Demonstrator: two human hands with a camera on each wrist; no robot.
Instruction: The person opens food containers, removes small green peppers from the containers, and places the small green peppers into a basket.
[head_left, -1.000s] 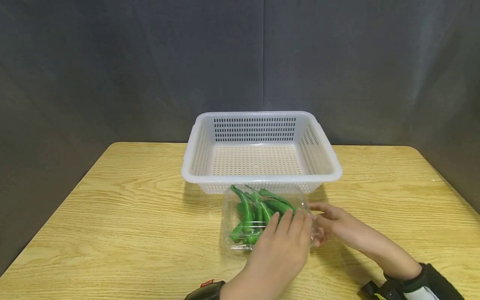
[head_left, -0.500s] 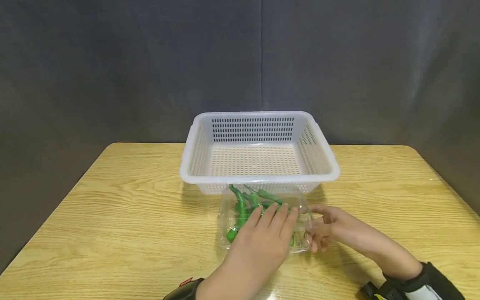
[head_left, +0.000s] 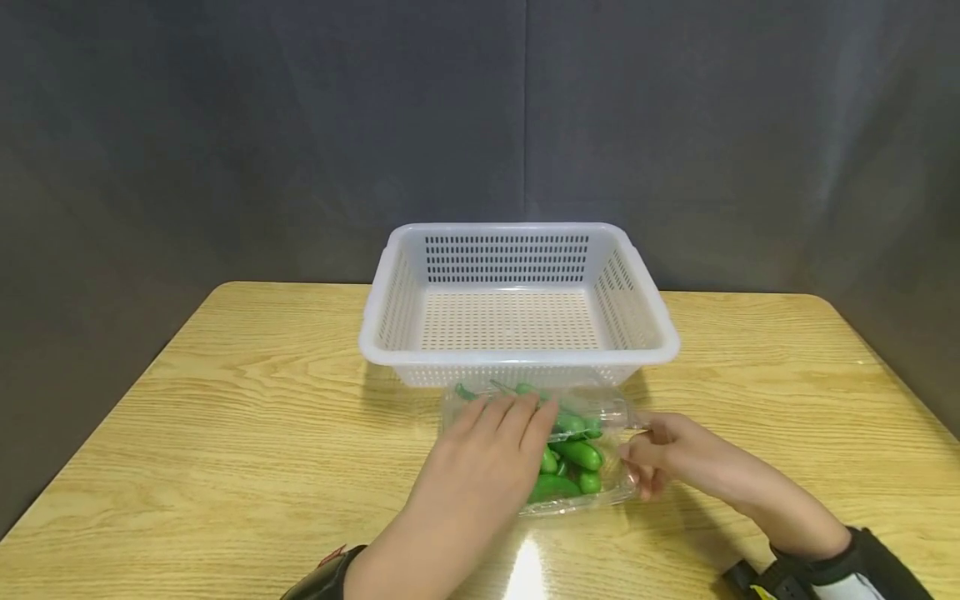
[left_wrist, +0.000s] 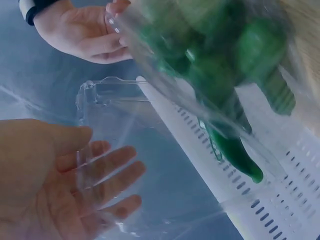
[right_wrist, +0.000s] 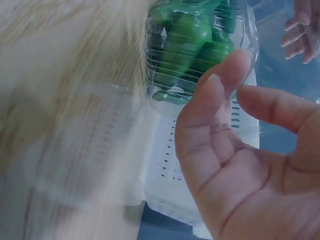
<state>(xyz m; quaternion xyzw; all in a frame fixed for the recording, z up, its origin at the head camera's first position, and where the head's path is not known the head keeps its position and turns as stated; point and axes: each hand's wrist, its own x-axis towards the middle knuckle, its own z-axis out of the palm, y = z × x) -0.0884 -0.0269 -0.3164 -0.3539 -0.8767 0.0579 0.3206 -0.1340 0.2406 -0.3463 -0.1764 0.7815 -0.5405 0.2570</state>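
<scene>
A clear plastic clamshell box of green peppers sits on the table. Its hinged lid stands partly raised in the left wrist view. My left hand holds the lid's front edge, thumb on one side and fingers showing through the plastic on the other. At the box's right side, my right hand pinches the rim between thumb and fingers, as the right wrist view shows close up. In the head view the left hand covers the left part of the peppers.
Just behind the box stands a white perforated plastic basket with nothing in it. The wooden table extends to both sides. A dark grey curtain hangs behind it.
My left hand has moved left along the box, and the lid has lifted at the front, exposing peppers below its edge. The right hand stays at the box's right side.
</scene>
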